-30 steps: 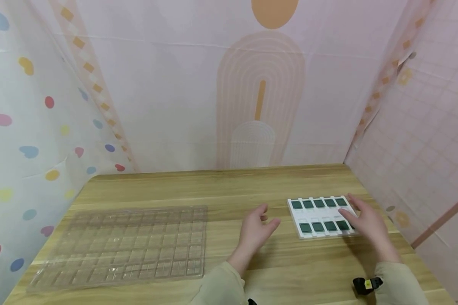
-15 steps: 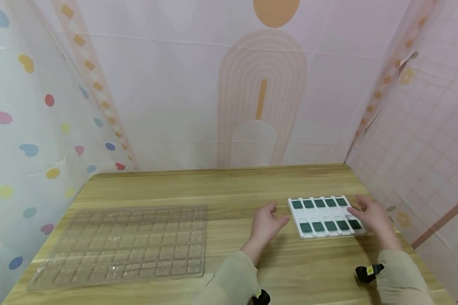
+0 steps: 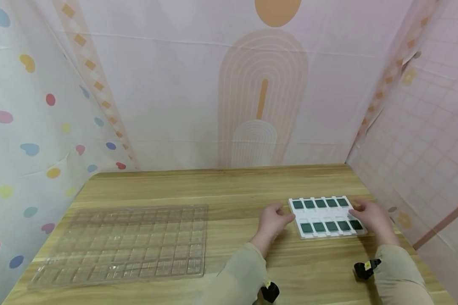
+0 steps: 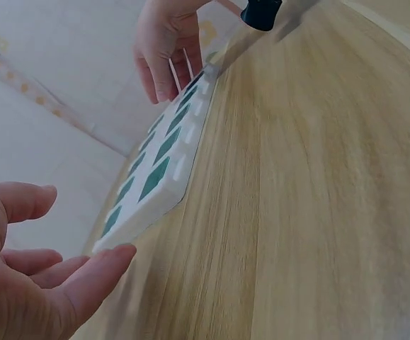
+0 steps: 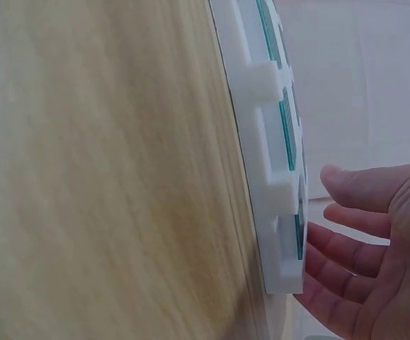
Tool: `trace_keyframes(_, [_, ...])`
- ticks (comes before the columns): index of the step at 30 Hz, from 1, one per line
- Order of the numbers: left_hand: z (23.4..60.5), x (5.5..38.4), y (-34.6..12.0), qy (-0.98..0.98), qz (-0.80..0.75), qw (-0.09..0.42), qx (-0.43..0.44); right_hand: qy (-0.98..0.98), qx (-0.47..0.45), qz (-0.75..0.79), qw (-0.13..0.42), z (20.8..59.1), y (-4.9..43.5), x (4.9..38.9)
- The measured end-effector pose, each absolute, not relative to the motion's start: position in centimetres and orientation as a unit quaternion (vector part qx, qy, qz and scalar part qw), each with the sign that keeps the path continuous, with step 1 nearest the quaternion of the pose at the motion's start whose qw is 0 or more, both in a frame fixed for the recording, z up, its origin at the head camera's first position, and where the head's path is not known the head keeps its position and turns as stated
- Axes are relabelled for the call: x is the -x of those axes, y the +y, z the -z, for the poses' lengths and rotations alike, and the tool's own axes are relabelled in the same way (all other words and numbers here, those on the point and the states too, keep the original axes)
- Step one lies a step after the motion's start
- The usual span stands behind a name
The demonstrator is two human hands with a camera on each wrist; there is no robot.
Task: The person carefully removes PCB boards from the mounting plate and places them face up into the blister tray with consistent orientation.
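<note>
A white plastic tray (image 3: pixel 316 215) lies flat on the right part of the table, with several dark green square pieces (image 3: pixel 331 226) seated in two rows. My left hand (image 3: pixel 272 221) is at its left end. In the left wrist view, the fingertips (image 4: pixel 123 252) are right at the tray's end edge and the thumb (image 4: pixel 31 201) stands apart above. My right hand (image 3: pixel 373 215) is at the opposite end, fingers beside the edge. The right wrist view shows its thumb (image 5: pixel 364 185) raised and spread from the fingers, which partly pass behind the tray.
A large clear plastic tray (image 3: pixel 137 245) with many small compartments lies at the table's left. Patterned cloth (image 3: pixel 175 106) hangs behind and on both sides. Black wrist cameras (image 3: pixel 362 271) hang from the sleeves. The wooden table (image 3: pixel 229 190) extends between the two trays.
My left hand has moved right, up to the white tray's left end. My right hand has drawn back slightly to the right, off the tray's top to its right end. The tray has stayed put.
</note>
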State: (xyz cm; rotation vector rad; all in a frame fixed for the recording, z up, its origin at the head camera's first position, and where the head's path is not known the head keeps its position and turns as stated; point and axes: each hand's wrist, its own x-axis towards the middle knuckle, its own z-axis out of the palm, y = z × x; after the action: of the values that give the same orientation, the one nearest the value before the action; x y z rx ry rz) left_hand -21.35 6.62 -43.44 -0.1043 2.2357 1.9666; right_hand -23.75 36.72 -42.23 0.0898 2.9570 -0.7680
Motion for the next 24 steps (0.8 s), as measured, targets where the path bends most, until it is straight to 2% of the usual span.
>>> trace_keyframes(12, [44.14, 21.73, 7.59, 0.705, -0.696, 0.120, 0.069, 0.966, -0.047, 0.247, 0.058, 42.55, 36.60, 23.89])
trace_keyframes(24, [44.22, 21.44, 7.48, 0.705, -0.695, 0.124, 0.063, 0.960, -0.053, 0.266, 0.066, 42.43, 35.95, 23.68])
